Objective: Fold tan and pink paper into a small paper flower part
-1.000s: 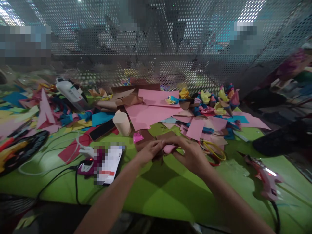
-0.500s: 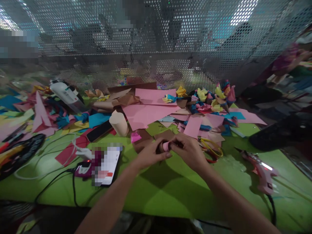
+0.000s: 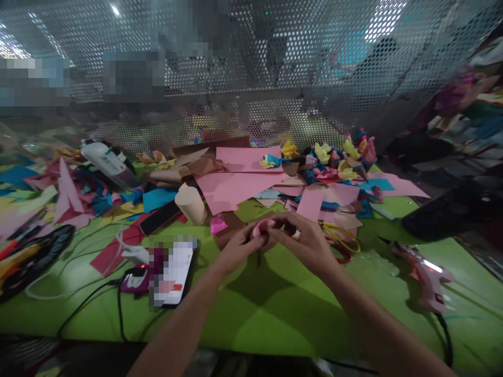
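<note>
Between my two hands, over the middle of the green table, is a small curled strip of pink paper. My left hand pinches its left side with thumb and fingers. The fingers of my right hand are bent around its right side and grip it too. Brown paper lies just behind my left hand, beside a bright pink scrap. Scissors with yellow handles lie right of my right hand, partly hidden by it.
A pink glue gun lies at the right. To the left are a lit phone, a purple power socket with cables, a dark phone and a cream paper roll. Pink sheets and crumpled paper flowers line the back.
The pink strip has gone from a tight roll to a wider, looser curl. My right fingers have shifted slightly over it; both hands stay in the same place.
</note>
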Tool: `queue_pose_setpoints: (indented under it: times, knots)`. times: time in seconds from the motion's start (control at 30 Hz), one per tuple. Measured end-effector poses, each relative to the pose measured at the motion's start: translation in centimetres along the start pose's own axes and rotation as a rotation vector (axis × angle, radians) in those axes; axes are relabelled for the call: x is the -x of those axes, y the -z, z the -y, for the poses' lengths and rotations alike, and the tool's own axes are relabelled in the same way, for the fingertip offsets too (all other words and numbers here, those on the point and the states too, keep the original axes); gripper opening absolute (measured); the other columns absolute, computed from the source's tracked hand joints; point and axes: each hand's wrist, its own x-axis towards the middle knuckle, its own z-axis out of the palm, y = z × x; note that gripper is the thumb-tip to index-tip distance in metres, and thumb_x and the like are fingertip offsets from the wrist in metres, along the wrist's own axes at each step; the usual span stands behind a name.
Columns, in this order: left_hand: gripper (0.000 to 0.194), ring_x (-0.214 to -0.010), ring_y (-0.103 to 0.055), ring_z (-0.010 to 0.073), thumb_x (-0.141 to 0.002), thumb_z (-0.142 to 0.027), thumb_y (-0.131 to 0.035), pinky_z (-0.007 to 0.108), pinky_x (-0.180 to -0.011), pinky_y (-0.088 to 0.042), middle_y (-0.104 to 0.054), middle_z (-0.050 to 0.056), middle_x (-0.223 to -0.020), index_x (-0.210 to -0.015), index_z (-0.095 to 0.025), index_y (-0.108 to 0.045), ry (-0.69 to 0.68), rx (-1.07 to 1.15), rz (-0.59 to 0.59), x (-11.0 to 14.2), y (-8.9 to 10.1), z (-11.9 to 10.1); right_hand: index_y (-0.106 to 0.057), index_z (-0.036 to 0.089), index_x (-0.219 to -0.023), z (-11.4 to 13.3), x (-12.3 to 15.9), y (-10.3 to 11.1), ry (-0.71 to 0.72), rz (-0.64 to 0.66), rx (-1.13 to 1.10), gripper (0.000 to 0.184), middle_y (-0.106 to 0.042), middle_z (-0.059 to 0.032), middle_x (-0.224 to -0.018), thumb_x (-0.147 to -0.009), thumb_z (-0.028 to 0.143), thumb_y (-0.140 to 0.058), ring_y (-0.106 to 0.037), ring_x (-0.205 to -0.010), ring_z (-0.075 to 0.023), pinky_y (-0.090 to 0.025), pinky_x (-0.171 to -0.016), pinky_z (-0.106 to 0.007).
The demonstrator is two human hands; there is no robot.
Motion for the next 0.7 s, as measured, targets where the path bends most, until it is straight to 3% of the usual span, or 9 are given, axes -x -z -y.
queue_pose_setpoints:
  times: [0.23, 0.37, 0.47, 0.7]
  knots:
    - [0.054, -0.113, -0.059, 0.0271, -0.083, -0.052, -0.066, 0.035, -0.097, -0.044, -0.070, 0.007, -0.119, -0.126, -0.020, -0.066, -0.016, -0.148, 0.052, 0.12, 0.08, 0.13, -0.070, 0.020, -0.080, -0.44, -0.04, -0.43, 0.019, -0.082, 0.026, 0.014, -0.070, -0.0023, -0.074, -0.090, 0.027, -0.063, -0.063, -0.066, -0.0161, -0.045, -0.062, -0.025]
    - [0.056, -0.118, -0.057, 0.0273, -0.080, -0.052, -0.069, 0.033, -0.099, -0.043, -0.067, 0.009, -0.125, -0.126, -0.019, -0.066, -0.008, -0.032, 0.055, 0.00, 0.14, 0.32, -0.073, 0.022, -0.085, -0.49, -0.14, -0.30, 0.051, -0.050, 0.027, 0.014, -0.072, -0.0026, -0.077, -0.091, 0.024, -0.061, -0.065, -0.069, -0.0174, -0.047, -0.062, -0.025]
    - [0.059, -0.119, -0.056, 0.0275, -0.080, -0.050, -0.071, 0.033, -0.098, -0.043, -0.067, 0.010, -0.127, -0.130, -0.020, -0.064, 0.005, 0.022, -0.003, -0.09, 0.15, 0.38, -0.072, 0.023, -0.095, -0.35, -0.14, -0.30, 0.057, -0.095, 0.070, 0.011, -0.072, -0.0045, -0.087, -0.090, 0.025, -0.063, -0.065, -0.073, -0.0175, -0.049, -0.063, -0.025]
    - [0.065, -0.104, -0.063, 0.0253, -0.077, -0.054, -0.072, 0.030, -0.084, -0.049, -0.071, 0.012, -0.114, -0.130, -0.017, -0.065, 0.046, 0.090, -0.080, -0.04, 0.08, 0.18, -0.071, 0.023, -0.096, 0.18, 0.25, -0.35, 0.139, -0.175, 0.010, 0.009, -0.069, -0.0042, -0.085, -0.090, 0.024, -0.064, -0.063, -0.071, -0.0161, -0.050, -0.062, -0.026]
